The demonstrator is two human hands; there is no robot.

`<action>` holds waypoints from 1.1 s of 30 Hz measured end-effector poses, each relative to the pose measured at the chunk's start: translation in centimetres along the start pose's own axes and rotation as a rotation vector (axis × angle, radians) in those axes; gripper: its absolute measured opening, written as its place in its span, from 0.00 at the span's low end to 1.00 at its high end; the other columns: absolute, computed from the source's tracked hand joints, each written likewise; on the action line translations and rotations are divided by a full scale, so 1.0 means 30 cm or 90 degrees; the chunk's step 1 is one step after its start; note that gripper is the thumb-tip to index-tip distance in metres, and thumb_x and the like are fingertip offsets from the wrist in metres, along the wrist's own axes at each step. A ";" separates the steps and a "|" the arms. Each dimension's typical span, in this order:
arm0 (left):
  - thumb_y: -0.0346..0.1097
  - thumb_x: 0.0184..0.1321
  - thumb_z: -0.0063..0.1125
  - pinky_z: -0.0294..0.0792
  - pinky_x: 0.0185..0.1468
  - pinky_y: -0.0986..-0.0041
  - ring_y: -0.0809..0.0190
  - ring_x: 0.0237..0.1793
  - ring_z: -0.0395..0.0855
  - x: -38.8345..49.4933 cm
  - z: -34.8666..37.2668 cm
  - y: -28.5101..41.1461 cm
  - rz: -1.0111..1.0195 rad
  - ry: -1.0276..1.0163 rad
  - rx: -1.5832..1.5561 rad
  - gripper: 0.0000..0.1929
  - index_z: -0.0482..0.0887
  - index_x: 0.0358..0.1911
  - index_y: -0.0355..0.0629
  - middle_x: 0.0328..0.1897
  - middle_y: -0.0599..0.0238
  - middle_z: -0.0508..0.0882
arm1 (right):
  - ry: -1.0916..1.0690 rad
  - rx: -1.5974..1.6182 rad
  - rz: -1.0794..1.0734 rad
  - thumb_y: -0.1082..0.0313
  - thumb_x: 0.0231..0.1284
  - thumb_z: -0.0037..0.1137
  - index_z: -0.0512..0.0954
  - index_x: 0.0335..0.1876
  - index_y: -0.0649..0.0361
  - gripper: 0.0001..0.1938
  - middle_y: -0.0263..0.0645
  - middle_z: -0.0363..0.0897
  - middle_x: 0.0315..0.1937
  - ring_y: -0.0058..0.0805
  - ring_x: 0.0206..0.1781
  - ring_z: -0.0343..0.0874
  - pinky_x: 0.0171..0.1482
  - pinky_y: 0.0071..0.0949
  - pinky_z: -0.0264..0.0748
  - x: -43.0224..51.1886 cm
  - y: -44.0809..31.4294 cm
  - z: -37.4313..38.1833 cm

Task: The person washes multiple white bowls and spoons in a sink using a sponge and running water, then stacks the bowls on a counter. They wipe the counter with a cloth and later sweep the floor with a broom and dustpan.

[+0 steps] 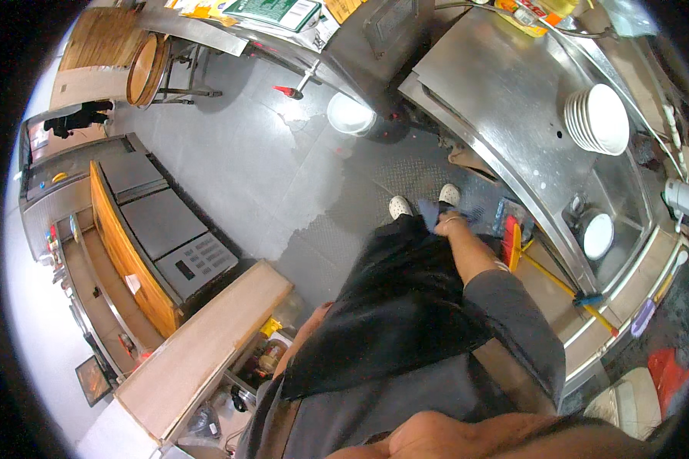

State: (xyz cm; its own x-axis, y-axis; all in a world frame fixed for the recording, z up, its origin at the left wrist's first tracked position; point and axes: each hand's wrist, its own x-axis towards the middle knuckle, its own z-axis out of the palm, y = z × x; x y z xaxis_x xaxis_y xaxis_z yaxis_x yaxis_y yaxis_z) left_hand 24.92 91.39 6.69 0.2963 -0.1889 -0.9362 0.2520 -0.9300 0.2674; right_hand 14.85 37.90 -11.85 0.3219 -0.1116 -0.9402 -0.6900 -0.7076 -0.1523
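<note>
My right hand (449,224) hangs low in front of my black apron (402,304), its fingers closed on a blue cloth (429,214) that is blurred. Two white clogs (400,206) show on the floor just beyond it. Down at my other side, only the edge of my left hand (322,310) shows past the apron; its fingers are hidden. To the right of me runs a stainless steel counter with a sink (494,74). A stack of white bowls (597,119) lies tipped on it, and a white round dish (598,235) sits nearer, in the basin.
A red and yellow broom (512,244) leans below the counter. A white bucket (351,113) stands on the partly wet floor (247,149), near a red-handled valve (287,91). To the left are a pale wooden shelf top (206,350) and a grey-topped cabinet (163,221).
</note>
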 end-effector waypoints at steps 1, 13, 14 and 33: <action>0.52 0.64 0.58 0.75 0.57 0.61 0.50 0.52 0.85 0.005 -0.019 -0.003 0.019 0.003 0.013 0.26 0.80 0.59 0.41 0.55 0.50 0.85 | -0.029 0.163 0.076 0.41 0.64 0.45 0.70 0.71 0.57 0.35 0.50 0.62 0.75 0.49 0.75 0.63 0.71 0.51 0.60 -0.009 0.080 0.006; 0.51 0.64 0.56 0.73 0.52 0.52 0.43 0.47 0.84 0.106 -0.231 1.057 0.385 0.111 0.319 0.19 0.85 0.45 0.42 0.45 0.51 0.88 | 0.230 0.280 -0.456 0.57 0.72 0.47 0.73 0.67 0.57 0.23 0.41 0.75 0.66 0.39 0.68 0.71 0.71 0.36 0.64 -0.886 -0.153 -0.583; 0.50 0.63 0.56 0.73 0.52 0.52 0.43 0.47 0.84 0.064 -0.225 1.167 0.426 0.090 0.318 0.19 0.85 0.45 0.42 0.45 0.51 0.87 | 0.206 0.274 -0.552 0.55 0.66 0.54 0.70 0.69 0.55 0.27 0.41 0.73 0.67 0.41 0.70 0.70 0.72 0.38 0.63 -0.979 -0.283 -0.627; 0.42 0.56 0.58 0.71 0.60 0.56 0.43 0.53 0.82 -0.466 -0.369 1.466 0.880 0.072 0.257 0.19 0.84 0.48 0.39 0.48 0.50 0.86 | 0.585 -0.013 -0.858 0.59 0.70 0.50 0.74 0.62 0.62 0.21 0.53 0.77 0.60 0.52 0.64 0.74 0.67 0.43 0.68 -1.254 -0.674 -0.744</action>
State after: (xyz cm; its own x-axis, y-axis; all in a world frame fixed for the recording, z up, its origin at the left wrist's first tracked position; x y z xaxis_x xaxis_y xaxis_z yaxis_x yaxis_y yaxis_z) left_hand 42.05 56.63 34.05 0.1580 -0.9866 0.0409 -0.5587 -0.0551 0.8275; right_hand 31.16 40.81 33.41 0.9125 0.2103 0.3510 0.4000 -0.6394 -0.6566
